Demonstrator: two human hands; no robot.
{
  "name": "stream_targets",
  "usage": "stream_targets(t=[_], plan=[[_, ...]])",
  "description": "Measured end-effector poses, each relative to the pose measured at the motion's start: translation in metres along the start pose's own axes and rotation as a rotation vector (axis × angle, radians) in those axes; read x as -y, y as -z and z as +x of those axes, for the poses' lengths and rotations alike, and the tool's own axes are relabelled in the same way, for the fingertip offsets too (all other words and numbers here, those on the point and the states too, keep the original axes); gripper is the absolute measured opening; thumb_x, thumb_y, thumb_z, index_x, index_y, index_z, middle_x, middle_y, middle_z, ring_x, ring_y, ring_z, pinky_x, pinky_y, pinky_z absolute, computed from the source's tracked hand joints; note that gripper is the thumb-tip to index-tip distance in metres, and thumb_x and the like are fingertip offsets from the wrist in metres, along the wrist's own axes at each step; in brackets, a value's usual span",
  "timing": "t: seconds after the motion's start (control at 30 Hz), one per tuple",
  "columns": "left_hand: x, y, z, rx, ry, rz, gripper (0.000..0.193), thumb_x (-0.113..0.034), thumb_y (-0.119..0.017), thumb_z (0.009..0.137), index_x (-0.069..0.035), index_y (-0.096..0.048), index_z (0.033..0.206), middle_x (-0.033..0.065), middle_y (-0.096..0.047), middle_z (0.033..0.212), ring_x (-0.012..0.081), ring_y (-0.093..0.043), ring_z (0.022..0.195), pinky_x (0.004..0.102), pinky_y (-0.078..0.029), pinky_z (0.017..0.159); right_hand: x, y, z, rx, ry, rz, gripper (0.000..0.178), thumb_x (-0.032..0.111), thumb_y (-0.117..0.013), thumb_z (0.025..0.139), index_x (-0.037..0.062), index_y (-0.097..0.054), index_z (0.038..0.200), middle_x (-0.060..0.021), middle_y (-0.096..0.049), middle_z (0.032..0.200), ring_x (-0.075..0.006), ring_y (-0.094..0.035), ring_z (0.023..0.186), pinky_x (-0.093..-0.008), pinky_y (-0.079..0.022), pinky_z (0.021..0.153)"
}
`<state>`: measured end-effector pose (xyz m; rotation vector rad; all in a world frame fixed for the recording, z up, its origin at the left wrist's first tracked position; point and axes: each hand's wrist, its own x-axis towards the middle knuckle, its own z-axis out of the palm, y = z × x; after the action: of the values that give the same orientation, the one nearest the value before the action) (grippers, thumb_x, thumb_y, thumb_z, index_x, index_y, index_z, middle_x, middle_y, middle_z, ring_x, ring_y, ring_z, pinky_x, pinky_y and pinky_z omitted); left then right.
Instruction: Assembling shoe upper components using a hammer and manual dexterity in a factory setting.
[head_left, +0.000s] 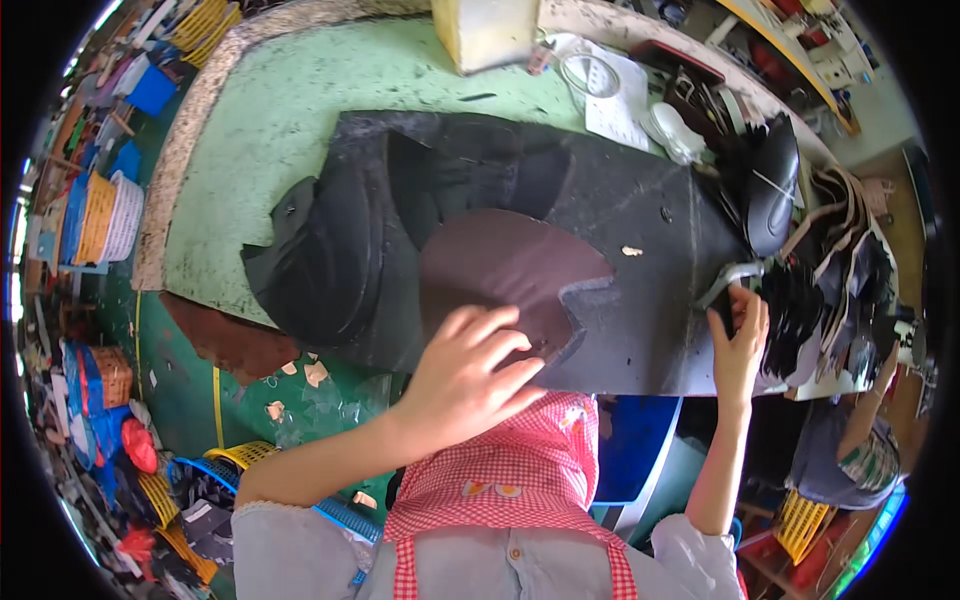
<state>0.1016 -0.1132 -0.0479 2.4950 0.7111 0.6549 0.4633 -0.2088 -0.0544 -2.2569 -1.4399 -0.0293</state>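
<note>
Spreading its fingers apart, the left hand (468,372) lies over the lower part of the dark brown piece (505,255), which reaches out beyond the fingertips! Beyond that hand, to its left, a folded black piece (325,275) sits on the black mat (650,345). And across the mat, the right hand (741,338) curls its fingers at a grey curved tool (727,283); clamped on it or merely touching, one cannot tell. Just right of that grip, black pieces (792,318) bunch together.
</note>
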Motion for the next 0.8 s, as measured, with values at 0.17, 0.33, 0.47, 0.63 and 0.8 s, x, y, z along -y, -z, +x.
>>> stream_targets(t=[0.17,0.33,0.47,0.63,0.8], plan=[[0.035,0.025,0.001,0.24,-0.151,-0.096,0.031,-0.012,-0.076,0.076,-0.014,-0.074,0.107,0.0039,-0.066,0.121,0.0287,-0.056,0.127,0.0484,-0.046,0.101,-0.021,-0.003,0.013,-0.02,0.071,-0.06,0.032,0.013,-0.071,0.09,0.0002,-0.059,0.118,-0.0165,-0.061,0.108,-0.0347,-0.059,0.102,-0.0432,-0.048,0.088],[0.011,0.003,0.003,0.195,-0.184,0.117,0.044,-0.011,-0.067,0.081,-0.009,-0.068,0.125,0.0116,-0.055,0.13,0.0316,-0.055,0.114,0.0419,-0.049,0.095,0.006,0.002,0.018,0.088,-0.224,0.203,0.021,0.011,-0.061,0.098,-0.0002,-0.058,0.114,-0.0108,-0.059,0.091,-0.0191,-0.058,0.081,-0.0312,-0.047,0.074],[-0.011,-0.01,0.012,0.196,-0.049,0.082,0.049,-0.011,-0.072,0.078,-0.006,-0.066,0.126,0.0134,-0.056,0.125,0.0309,-0.055,0.113,0.0393,-0.055,0.089,0.059,0.021,-0.011,0.29,-0.363,0.884,0.028,0.023,-0.061,0.1,0.0067,-0.055,0.122,0.0074,-0.044,0.07,-0.0014,-0.037,0.053,-0.0197,-0.027,0.046],[0.042,0.006,0.051,0.234,-0.271,0.06,0.049,-0.02,-0.081,0.074,-0.016,-0.069,0.121,0.0095,-0.058,0.132,0.0314,-0.049,0.132,0.0469,-0.046,0.106,0.101,0.029,-0.039,0.716,-0.302,0.846,0.03,0.022,-0.065,0.099,0.0009,-0.056,0.119,0.0013,-0.059,0.079,-0.0101,-0.055,0.061,-0.0264,-0.043,0.056],[0.026,-0.014,0.052,0.142,-0.138,0.074,0.049,-0.026,-0.085,0.071,-0.013,-0.071,0.116,0.0127,-0.052,0.125,0.0305,-0.056,0.108,0.0419,-0.054,0.087,0.11,0.027,-0.04,0.725,-0.087,0.679,0.028,0.02,-0.067,0.098,-0.0003,-0.056,0.114,-0.0103,-0.067,0.08,-0.0173,-0.068,0.07,-0.0314,-0.048,0.062]])
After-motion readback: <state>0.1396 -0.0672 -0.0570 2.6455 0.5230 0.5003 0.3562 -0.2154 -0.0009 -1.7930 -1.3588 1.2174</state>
